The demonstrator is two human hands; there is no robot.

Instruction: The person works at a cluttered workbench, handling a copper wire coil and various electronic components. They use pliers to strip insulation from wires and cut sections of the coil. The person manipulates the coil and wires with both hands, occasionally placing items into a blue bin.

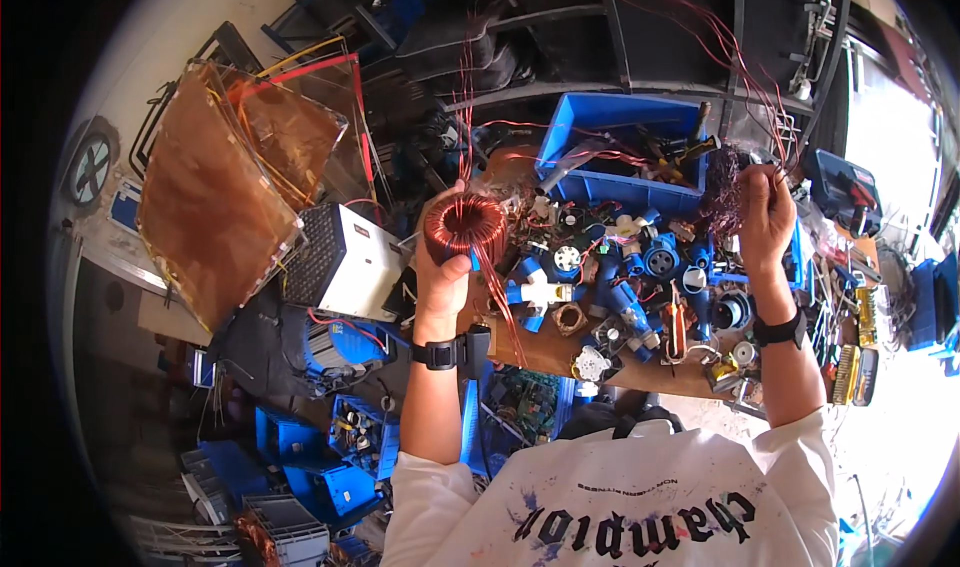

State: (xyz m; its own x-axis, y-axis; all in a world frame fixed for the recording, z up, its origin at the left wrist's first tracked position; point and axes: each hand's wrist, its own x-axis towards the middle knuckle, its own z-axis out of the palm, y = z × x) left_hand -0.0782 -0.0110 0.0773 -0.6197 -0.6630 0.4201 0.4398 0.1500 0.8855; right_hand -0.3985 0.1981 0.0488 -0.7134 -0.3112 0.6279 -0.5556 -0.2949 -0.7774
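Note:
My left hand point(442, 277) grips a ring-shaped coil point(465, 227) wound with copper wire, held upright over the bench's left part, with loose copper strands hanging down from it and long red wires rising behind it. My right hand point(766, 217), at the right side, is closed with fingertips pinched on thin wires point(780, 137) that run upward. A dark purple-red tangle of wire point(722, 202) lies just left of that hand.
A wooden bench point(640, 372) holds piled plugs, connectors point(540, 292) and tools beside a blue bin point(620, 182). Copper-coloured sheets point(210, 197) and a white metal case point(355, 262) stand at left. Blue bins point(330, 492) sit lower left. A dark rack runs along the back.

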